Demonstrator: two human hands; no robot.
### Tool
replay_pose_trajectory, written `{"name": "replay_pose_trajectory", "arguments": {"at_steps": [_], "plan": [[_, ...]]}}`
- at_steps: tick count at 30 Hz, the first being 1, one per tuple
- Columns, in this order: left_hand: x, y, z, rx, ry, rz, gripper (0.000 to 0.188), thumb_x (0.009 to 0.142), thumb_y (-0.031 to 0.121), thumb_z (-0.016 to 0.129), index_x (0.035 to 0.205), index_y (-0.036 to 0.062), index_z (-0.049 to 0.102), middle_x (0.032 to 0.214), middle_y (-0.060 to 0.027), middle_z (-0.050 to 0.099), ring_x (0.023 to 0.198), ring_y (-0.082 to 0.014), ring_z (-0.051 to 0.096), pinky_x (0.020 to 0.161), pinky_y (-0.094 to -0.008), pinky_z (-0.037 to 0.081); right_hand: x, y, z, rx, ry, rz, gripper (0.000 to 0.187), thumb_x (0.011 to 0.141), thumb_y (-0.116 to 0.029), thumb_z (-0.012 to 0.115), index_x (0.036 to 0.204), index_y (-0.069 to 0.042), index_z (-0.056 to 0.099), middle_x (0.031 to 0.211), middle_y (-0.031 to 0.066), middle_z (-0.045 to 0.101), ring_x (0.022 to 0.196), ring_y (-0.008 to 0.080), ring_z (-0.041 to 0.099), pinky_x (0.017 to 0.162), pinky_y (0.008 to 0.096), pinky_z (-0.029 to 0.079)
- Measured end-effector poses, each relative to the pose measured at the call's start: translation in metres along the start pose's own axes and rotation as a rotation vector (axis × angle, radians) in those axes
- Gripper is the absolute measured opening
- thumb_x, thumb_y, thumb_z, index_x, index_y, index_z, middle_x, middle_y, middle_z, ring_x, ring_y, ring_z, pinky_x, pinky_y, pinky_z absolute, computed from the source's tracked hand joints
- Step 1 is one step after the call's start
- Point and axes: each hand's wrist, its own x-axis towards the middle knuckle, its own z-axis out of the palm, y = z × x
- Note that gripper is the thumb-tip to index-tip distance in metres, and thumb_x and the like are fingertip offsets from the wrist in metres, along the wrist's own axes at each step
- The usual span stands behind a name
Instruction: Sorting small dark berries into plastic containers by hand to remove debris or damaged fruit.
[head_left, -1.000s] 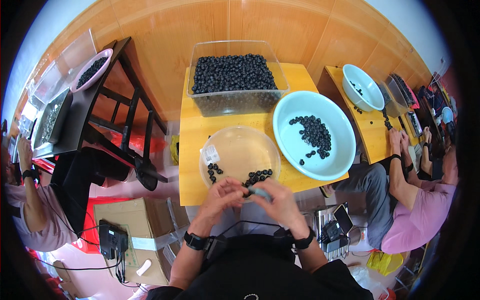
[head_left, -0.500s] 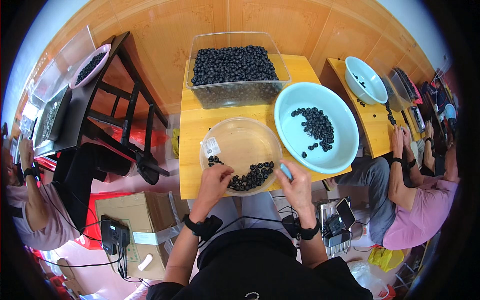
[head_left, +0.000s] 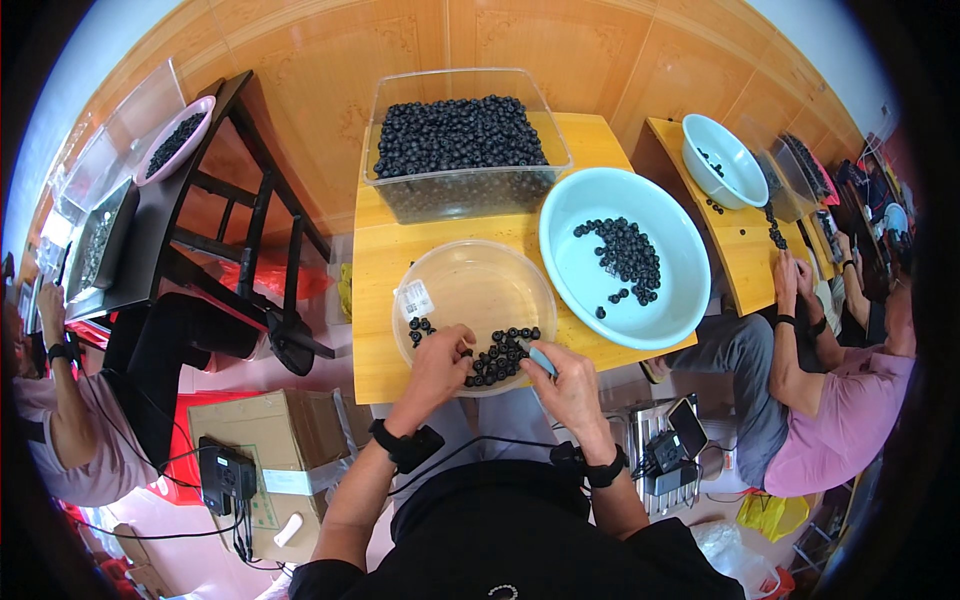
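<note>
My left hand [head_left: 438, 368] is over the near left of a shallow clear round tray [head_left: 485, 275], its thumb and fingers pinched on a small round black part. My right hand [head_left: 568, 390], at the tray's near right edge, grips a small tool with a light blue handle [head_left: 542, 360]. The tool's tip points left toward the loose black parts [head_left: 503, 352] heaped in the tray; its exact shape is too small to make out. A few more black parts [head_left: 420, 327] lie left of my left hand, by a white label [head_left: 413, 299].
Behind the tray, a clear rectangular bin [head_left: 470, 200] is full of black parts. A light blue basin [head_left: 565, 270] to the right holds several. The yellow table [head_left: 375, 340] carries them all. Co-workers sit at a dark table [head_left: 150, 260] on the left and another yellow table [head_left: 745, 270] on the right.
My right hand has moved left, bringing the tool from the tray's rim in over the black parts. My left hand has shifted slightly right, toward it.
</note>
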Motion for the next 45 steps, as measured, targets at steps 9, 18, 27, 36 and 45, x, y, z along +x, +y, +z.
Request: {"name": "replay_pose_trajectory", "arguments": {"at_steps": [9,18,27,36,45], "plan": [[-0.026,0.012,-0.030,-1.633,-0.157,-0.356,0.015,0.086,0.002,0.063,0.101,0.0016,0.061,0.092,-0.0062,0.065,0.077,-0.0142,0.066,0.070,-0.0247,0.057,-0.002,-0.020,0.003,0.142,-0.103,-0.109,0.016,0.087,-0.018,0.060,0.090,-0.002,0.058,0.071,0.0160,0.060,0.059,0.0332,0.059,0.052,0.0385,0.044],[-0.034,0.007,-0.014,-1.863,-0.253,-0.316,0.014,0.089,0.003,0.060,0.103,0.0029,0.060,0.095,-0.0074,0.065,0.081,-0.0121,0.065,0.073,-0.0226,0.056,-0.003,-0.036,0.007,0.141,-0.213,-0.161,0.013,0.088,-0.020,0.060,0.090,-0.006,0.060,0.073,0.0091,0.060,0.057,0.0280,0.061,0.051,0.0370,0.045],[-0.035,0.007,-0.011,-1.886,-0.262,-0.315,0.014,0.089,0.004,0.060,0.103,0.0040,0.060,0.094,-0.0065,0.065,0.081,-0.0120,0.065,0.073,-0.0227,0.057,-0.003,-0.037,0.006,0.096,-0.220,-0.173,0.016,0.088,-0.022,0.060,0.091,-0.006,0.060,0.074,0.0092,0.061,0.057,0.0289,0.060,0.051,0.0374,0.045],[-0.037,0.006,-0.009,-1.871,-0.245,-0.352,0.016,0.087,0.003,0.063,0.102,0.0029,0.060,0.089,-0.0052,0.066,0.078,-0.0126,0.067,0.071,-0.0230,0.058,-0.003,-0.033,0.009,0.093,-0.176,-0.189,0.016,0.087,-0.019,0.061,0.091,-0.003,0.060,0.069,0.0113,0.058,0.056,0.0287,0.059,0.050,0.0349,0.044],[-0.041,0.002,-0.011,-1.871,-0.214,-0.365,0.013,0.086,0.003,0.063,0.098,0.0030,0.061,0.089,-0.0070,0.066,0.078,-0.0138,0.067,0.069,-0.0236,0.058,0.001,-0.031,0.011,0.092,-0.233,-0.221,0.016,0.087,-0.019,0.061,0.090,-0.004,0.061,0.070,0.0114,0.058,0.057,0.0302,0.058,0.050,0.0355,0.043]]}}
